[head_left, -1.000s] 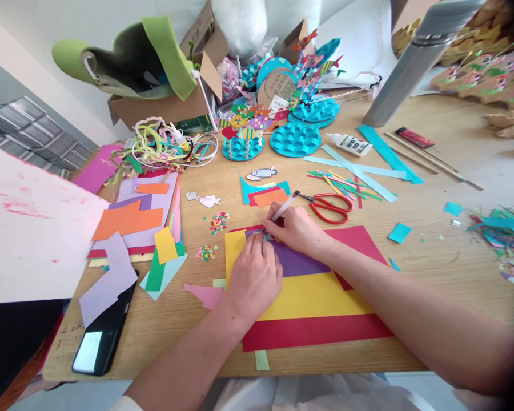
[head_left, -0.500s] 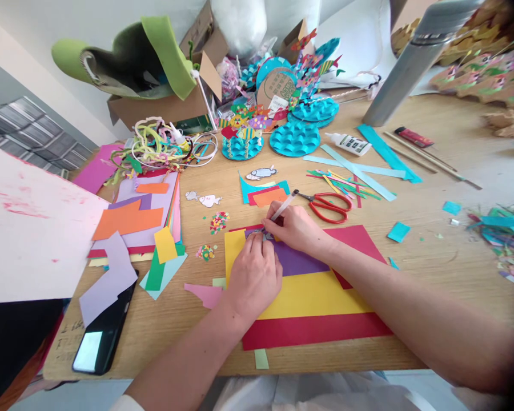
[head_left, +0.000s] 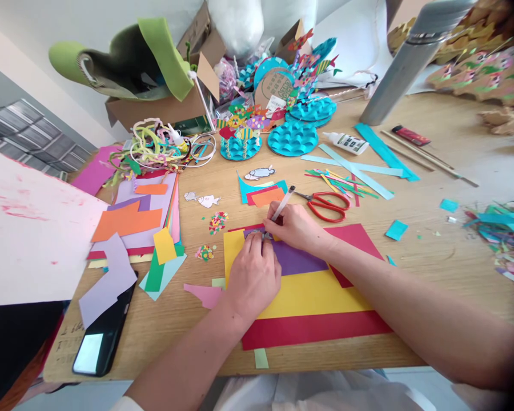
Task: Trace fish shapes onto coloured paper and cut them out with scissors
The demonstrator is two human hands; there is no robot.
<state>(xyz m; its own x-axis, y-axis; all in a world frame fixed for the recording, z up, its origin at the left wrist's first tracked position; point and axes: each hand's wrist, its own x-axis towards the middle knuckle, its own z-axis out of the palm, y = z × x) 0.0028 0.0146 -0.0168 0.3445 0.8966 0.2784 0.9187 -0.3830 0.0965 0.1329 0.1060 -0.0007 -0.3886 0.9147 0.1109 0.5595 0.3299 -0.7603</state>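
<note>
My right hand (head_left: 297, 227) grips a pen (head_left: 284, 204) with a clear barrel, its tip down at the upper edge of a purple paper sheet (head_left: 302, 260). Bent fingers of my left hand (head_left: 256, 269) press a small greyish paper cutout (head_left: 265, 234) against that sheet; most of its shape is hidden. Beneath the purple sheet lie a yellow sheet (head_left: 317, 294) and a red sheet (head_left: 317, 331). Just beyond my right hand are red-handled scissors (head_left: 310, 198). White fish cutouts (head_left: 208, 201) rest beyond my left hand, and a grey fish cutout (head_left: 259, 173) lies farther back.
Paper scraps (head_left: 128, 222) and a phone (head_left: 107, 331) lie on the left. Toward the back stand blue textured discs (head_left: 293, 140) with paper fish, a glue bottle (head_left: 346, 142) and a grey flask (head_left: 400, 74). Thin sticks (head_left: 428, 157) and shredded strips (head_left: 503, 234) are on the right.
The pen and my right hand have shifted very slightly at the cutout. My left hand keeps its place, and the whole view has moved a little.
</note>
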